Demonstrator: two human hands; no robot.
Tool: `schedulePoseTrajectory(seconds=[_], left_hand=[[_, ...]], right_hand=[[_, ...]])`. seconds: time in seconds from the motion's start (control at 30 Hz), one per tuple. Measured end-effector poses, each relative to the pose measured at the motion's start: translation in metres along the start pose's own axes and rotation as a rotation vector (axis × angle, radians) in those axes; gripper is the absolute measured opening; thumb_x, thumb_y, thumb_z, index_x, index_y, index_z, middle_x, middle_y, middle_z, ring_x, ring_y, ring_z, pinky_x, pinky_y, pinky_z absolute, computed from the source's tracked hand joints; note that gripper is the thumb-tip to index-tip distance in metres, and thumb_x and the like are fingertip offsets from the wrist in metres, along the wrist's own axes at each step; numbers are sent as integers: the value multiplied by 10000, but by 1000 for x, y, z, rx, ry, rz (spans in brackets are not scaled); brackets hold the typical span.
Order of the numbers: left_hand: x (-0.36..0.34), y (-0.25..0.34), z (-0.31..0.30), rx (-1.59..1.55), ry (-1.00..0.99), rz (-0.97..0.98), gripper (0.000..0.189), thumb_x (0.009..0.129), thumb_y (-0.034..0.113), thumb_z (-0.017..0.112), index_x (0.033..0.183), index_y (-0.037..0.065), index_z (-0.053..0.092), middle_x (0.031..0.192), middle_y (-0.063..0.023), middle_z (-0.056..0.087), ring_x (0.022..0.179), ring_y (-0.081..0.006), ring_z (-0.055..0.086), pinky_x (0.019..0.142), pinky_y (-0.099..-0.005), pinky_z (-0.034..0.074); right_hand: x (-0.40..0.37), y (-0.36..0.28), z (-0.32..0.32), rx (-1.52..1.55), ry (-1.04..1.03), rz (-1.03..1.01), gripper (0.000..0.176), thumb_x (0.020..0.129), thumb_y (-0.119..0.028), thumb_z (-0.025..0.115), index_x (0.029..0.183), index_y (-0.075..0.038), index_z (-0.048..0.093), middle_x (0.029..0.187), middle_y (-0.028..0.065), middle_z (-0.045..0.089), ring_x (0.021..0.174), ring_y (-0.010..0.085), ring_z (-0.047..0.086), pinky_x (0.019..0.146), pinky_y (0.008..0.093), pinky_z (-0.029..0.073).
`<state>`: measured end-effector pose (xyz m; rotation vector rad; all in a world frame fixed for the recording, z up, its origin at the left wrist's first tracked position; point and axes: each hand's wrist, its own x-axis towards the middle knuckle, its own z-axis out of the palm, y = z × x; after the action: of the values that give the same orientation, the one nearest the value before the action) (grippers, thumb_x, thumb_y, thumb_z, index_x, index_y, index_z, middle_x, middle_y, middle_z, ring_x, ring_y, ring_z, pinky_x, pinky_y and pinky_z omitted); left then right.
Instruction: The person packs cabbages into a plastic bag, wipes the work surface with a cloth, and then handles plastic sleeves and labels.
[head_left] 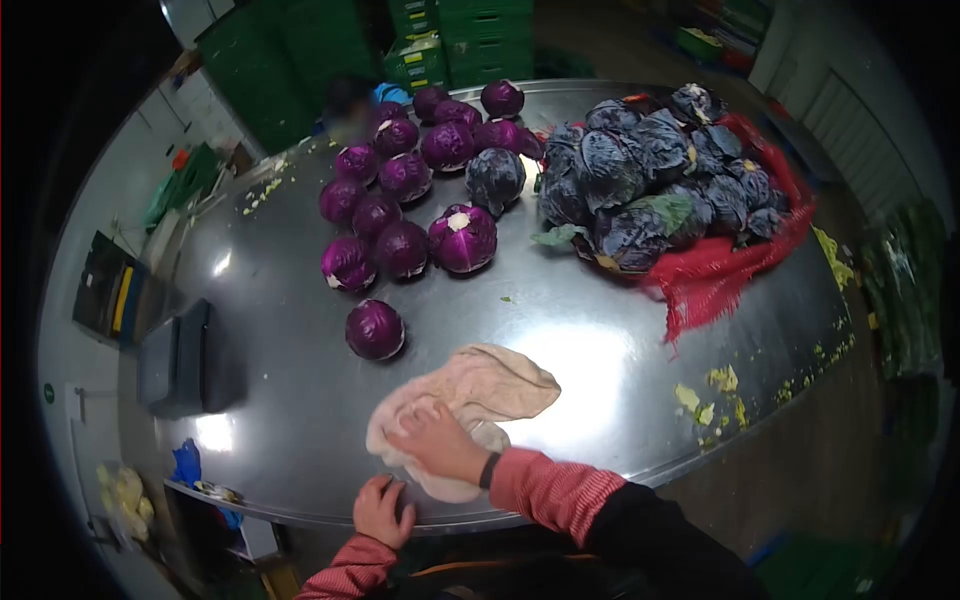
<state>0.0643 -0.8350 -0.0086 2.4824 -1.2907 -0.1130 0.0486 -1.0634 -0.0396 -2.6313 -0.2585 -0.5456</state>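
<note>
My right hand (440, 443) presses down on a crumpled beige cloth (500, 385), its fingers bunched into the fabric. The cloth lies on the steel table (290, 400) near the front edge. At that edge, left of the cloth, my left hand (380, 512) rests with curled fingers; a small dark thing shows by its fingertips, and I cannot tell what it is. Just beyond the cloth sits a peeled red cabbage (376, 329). Several more peeled red cabbages (403, 249) are grouped behind it.
Unpeeled red cabbages (640, 165) are heaped on a red net (705, 285) at the back right. Leaf scraps (725, 380) litter the right side. A dark grey bin (175, 355) stands at the left edge. A person (350, 105) is beyond the table, before green crates (485, 35).
</note>
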Motion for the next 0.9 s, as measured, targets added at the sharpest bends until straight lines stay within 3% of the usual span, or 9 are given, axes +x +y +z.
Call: schedulePoseTrajectory(seconds=[0.23,0.3,0.33,0.4,0.5,0.63,0.7,0.8,0.9], left_hand=[[9,9,-6,22,-31,-63,409,705,176,673,1091,54,610,1162,-174,544,1076,-381,531,896,-464,442],[9,8,-5,11,-33,-74,402,716,181,659,1093,53,607,1167,-175,539,1088,-381,520,905,-469,433],[8,6,-4,10,-33,-76,398,720,182,655,1093,51,607,1170,-176,538,1089,-381,519,905,-470,432],[7,5,-4,9,-39,-82,393,727,184,648,1093,49,605,1176,-179,535,1090,-383,517,908,-471,430],[7,5,-1,15,-46,-76,402,730,186,644,1105,50,604,1184,-181,533,1094,-388,516,913,-473,427],[2,-1,5,9,-43,-35,433,734,180,635,1144,49,590,1193,-189,527,1104,-397,512,929,-479,419],[-1,-6,12,-2,-39,-47,427,737,177,628,1142,44,586,1196,-196,522,1102,-400,507,936,-480,413],[0,-6,12,27,-101,-84,425,755,168,612,1157,37,569,1203,-210,506,1102,-407,495,949,-484,400],[1,-3,12,67,-121,-73,438,766,151,594,1184,30,544,1211,-218,493,1107,-410,484,961,-485,387]], right_hand=[[-22,190,-62,-378,77,513,285,941,-156,460,1179,-79,595,1056,132,626,961,289,606,808,429,483],[-93,216,-121,-7,258,818,283,1005,-150,389,1178,-35,582,1075,197,605,994,345,592,884,442,468],[-139,227,-150,-572,182,608,287,1000,-165,406,1195,-28,564,1104,209,585,1037,351,574,897,428,464],[-207,231,-216,-614,-25,908,391,880,-108,570,1260,-27,530,1105,234,560,1037,393,566,864,457,467],[-245,203,-308,-529,67,1164,456,813,-94,613,1254,-19,522,1090,245,555,961,422,594,814,469,493],[-201,129,-334,-43,296,947,495,802,-127,673,1257,1,524,1145,201,593,1035,372,607,906,410,496],[-167,77,-306,223,97,901,566,788,-183,708,1269,37,507,1173,209,599,1080,369,599,935,440,481],[-136,57,-198,225,-181,513,619,770,-305,689,1327,-110,505,1156,114,565,1045,303,562,864,438,449],[-157,50,-136,4,-162,336,516,764,-345,681,1247,-205,570,1112,59,571,1026,262,564,829,482,432]])
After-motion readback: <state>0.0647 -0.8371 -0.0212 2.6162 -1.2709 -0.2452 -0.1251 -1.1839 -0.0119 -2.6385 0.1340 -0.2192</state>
